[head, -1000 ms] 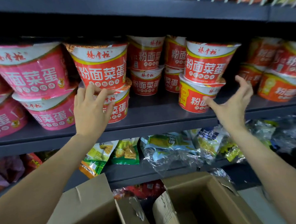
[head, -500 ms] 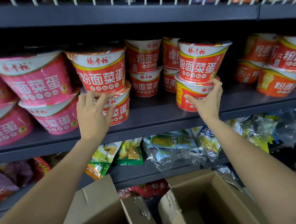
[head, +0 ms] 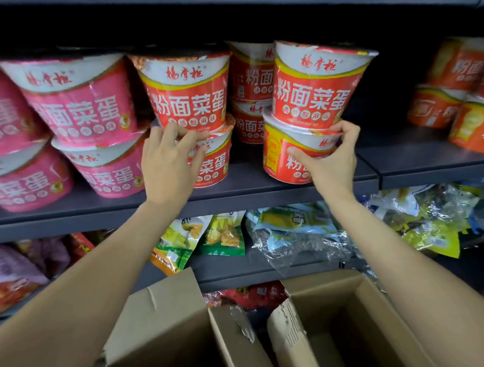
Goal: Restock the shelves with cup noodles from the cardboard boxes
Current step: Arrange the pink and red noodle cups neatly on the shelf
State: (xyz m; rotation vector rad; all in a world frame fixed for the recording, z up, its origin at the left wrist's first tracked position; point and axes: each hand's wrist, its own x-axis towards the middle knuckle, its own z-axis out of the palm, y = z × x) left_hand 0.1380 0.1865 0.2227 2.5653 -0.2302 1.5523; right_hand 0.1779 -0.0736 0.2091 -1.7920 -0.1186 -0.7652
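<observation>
Two stacks of red cup noodles stand on the dark shelf. My left hand lies on the lower red cup of the left stack. Its fingertips are curled on that cup's rim, just under the upper red cup. My right hand grips the lower cup of the right stack, thumb on its front and fingers over its rim, below the top cup. More red cups stand behind, between the stacks.
Pink cups fill the shelf's left side and orange cups its right. Snack bags lie on the shelf below. Two open cardboard boxes stand under my arms; no cups are visible inside them.
My right hand has come in from the right and closed on the lower cup of the right stack. The fingers of my left hand have curled up to the rim of the left lower cup.
</observation>
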